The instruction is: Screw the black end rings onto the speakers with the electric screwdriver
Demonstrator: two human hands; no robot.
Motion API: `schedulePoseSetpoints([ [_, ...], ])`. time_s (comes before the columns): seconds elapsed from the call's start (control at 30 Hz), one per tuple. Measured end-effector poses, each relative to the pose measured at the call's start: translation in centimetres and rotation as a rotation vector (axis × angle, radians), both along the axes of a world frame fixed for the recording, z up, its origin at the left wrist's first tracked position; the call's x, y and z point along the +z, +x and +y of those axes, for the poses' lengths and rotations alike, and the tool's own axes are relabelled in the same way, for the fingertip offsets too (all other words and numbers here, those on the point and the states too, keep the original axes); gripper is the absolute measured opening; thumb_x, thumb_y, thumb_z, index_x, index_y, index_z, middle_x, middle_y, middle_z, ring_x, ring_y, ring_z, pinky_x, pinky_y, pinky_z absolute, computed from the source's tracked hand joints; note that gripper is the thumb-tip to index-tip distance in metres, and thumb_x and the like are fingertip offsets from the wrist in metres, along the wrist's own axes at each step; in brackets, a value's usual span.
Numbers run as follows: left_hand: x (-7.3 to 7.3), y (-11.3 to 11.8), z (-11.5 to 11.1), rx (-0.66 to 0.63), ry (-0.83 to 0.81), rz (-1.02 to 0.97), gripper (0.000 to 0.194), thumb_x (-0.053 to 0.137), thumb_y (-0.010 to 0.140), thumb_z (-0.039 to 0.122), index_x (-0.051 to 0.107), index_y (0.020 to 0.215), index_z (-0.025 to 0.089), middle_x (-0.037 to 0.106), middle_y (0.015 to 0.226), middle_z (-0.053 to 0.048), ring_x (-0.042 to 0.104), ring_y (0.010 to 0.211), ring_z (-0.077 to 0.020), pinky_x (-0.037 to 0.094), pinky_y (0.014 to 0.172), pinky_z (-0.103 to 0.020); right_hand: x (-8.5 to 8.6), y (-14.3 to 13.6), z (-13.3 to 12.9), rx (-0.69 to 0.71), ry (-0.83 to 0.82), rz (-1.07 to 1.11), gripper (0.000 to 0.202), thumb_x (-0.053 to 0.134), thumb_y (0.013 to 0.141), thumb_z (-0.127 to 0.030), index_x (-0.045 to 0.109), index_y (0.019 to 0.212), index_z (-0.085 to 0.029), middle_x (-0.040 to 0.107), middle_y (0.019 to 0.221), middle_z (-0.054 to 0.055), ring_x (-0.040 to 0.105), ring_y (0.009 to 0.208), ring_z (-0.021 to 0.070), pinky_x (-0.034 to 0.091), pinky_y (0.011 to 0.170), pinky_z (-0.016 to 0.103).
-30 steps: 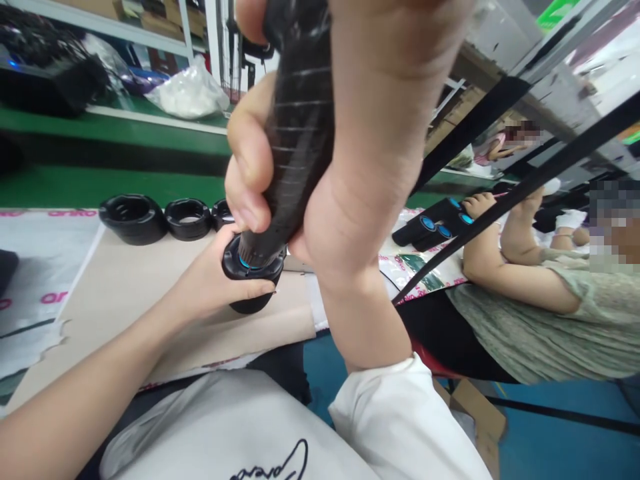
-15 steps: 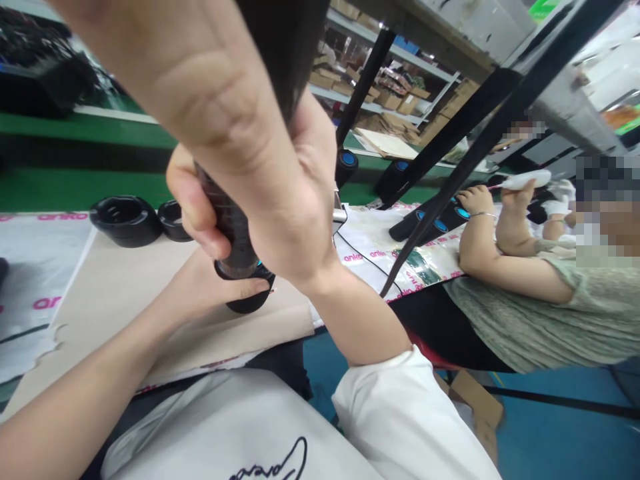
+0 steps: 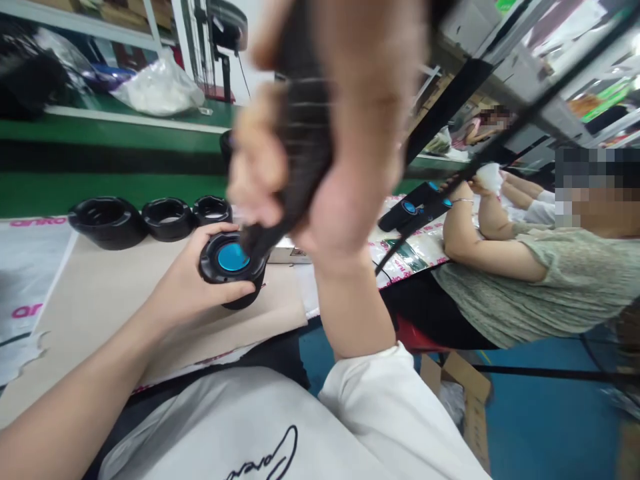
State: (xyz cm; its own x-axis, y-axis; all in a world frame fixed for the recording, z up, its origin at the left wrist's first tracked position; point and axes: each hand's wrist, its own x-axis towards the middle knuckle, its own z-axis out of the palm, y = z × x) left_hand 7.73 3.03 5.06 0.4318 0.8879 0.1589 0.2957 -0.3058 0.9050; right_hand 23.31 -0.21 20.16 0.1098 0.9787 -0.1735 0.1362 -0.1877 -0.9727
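My left hand point(image 3: 200, 280) is wrapped round a black cylinder with a blue disc on top point(image 3: 233, 257). The cylinder stands on brown paper point(image 3: 165, 320), its blue end facing up. Close to the camera, my right hand point(image 3: 340, 173), smeared by motion, grips a long black tool with a ridged grip point(image 3: 305, 133). The tool's narrow lower end lies over the right edge of the blue disc; whether it touches cannot be seen. My fingers and the blur hide much of the tool.
Several black rings point(image 3: 107, 223) stand in a row behind my left hand. Black cylinders with blue ends point(image 3: 407, 212) lie to the right, beside a seated co-worker point(image 3: 530, 267). A dark slanting bar point(image 3: 450, 170) crosses the right side. A plastic bag point(image 3: 160, 87) sits on the green ledge.
My right hand has moved right with the black tool, uncovering most of the blue disc. The view has shifted slightly. My left hand still holds the cylinder.
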Motion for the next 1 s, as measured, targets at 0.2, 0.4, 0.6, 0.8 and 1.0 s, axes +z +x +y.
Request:
schedulePoseSetpoints([
  [0.2,-0.1,0.0,-0.8,0.043,-0.047,0.011,0.09,0.093,0.066,0.051,0.06,0.145,0.025,0.069,0.15,-0.013,0.068,0.137,-0.0406,0.06,0.114,-0.058,-6.6,8.2,2.7,-0.334,0.956,0.309,0.047,0.089,0.088,-0.06,0.057,0.086,-0.025,0.056,0.055,-0.008,0.049,0.039,0.0114,0.034,0.036,0.027],
  [0.4,-0.7,-0.7,-0.2,0.059,0.043,0.054,0.092,0.095,0.063,0.056,0.063,0.144,0.027,0.072,0.145,-0.012,0.068,0.136,-0.0432,0.062,0.11,-0.06,-10.2,8.8,3.9,-0.414,0.806,0.285,0.053,0.093,0.083,-0.06,0.053,0.089,-0.026,0.055,0.056,-0.01,0.048,0.041,0.0102,0.037,0.04,0.025],
  [0.6,-1.1,-0.8,0.1,0.056,0.057,0.06,0.091,0.096,0.065,0.057,0.063,0.145,0.028,0.071,0.147,-0.013,0.068,0.136,-0.0437,0.061,0.111,-0.061,-10.8,9.0,3.6,-0.321,0.765,0.273,0.053,0.091,0.084,-0.063,0.053,0.085,-0.025,0.055,0.055,-0.009,0.049,0.04,0.011,0.035,0.038,0.026],
  [0.8,-1.0,-0.6,-0.1,0.057,0.057,0.049,0.09,0.096,0.064,0.057,0.064,0.144,0.029,0.072,0.146,-0.012,0.069,0.136,-0.0432,0.06,0.112,-0.06,-10.2,8.9,2.3,-0.352,0.737,0.255,0.057,0.086,0.085,-0.071,0.054,0.085,-0.025,0.056,0.057,-0.008,0.049,0.04,0.011,0.037,0.039,0.027],
  [1.0,-1.1,-0.6,-0.2,0.052,0.058,0.06,0.091,0.096,0.065,0.055,0.063,0.145,0.029,0.07,0.15,-0.012,0.068,0.137,-0.043,0.058,0.115,-0.062,-9.7,8.5,3.0,-0.434,0.807,0.271,0.058,0.091,0.081,-0.069,0.053,0.086,-0.025,0.056,0.057,-0.009,0.05,0.042,0.0108,0.037,0.04,0.027],
])
